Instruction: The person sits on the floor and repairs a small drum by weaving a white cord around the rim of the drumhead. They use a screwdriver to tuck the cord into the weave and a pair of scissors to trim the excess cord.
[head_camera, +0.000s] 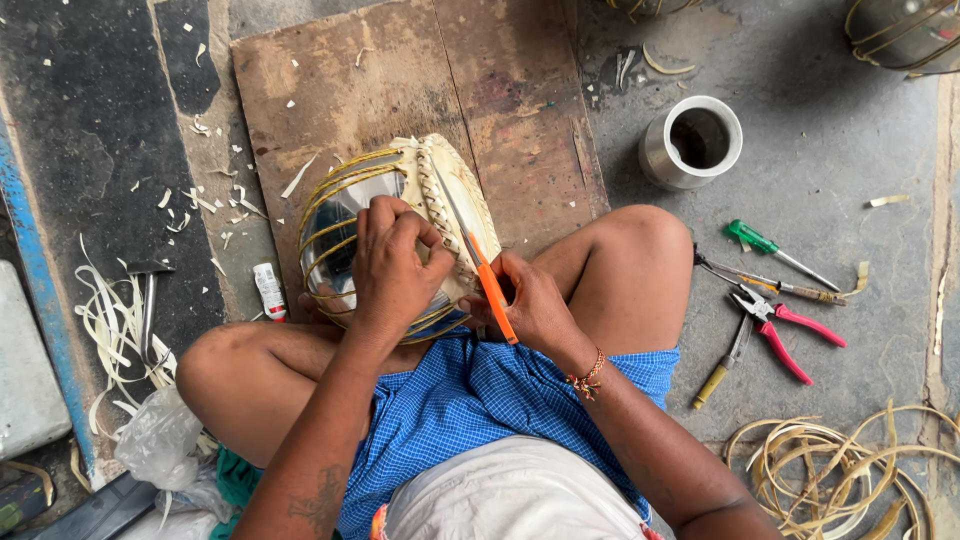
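Note:
A round steel pot (335, 225) wrapped in yellow cane strips lies on its side in my lap, with a woven cream band (450, 195) around its end. My left hand (395, 265) presses down on the pot's side, fingers closed over the strips. My right hand (530, 300) grips an orange-handled blade tool (488, 280), its metal tip pointing up against the woven band. I sit cross-legged, both knees bare.
A wooden board (420, 90) lies beneath the pot. A steel cup (692, 142) stands to the right. A green screwdriver (775, 250), red pliers (790, 330) and another tool lie on the floor. Cane coils (840, 470) sit at lower right; shavings, a hammer (148, 300) and a small tube (268, 290) at left.

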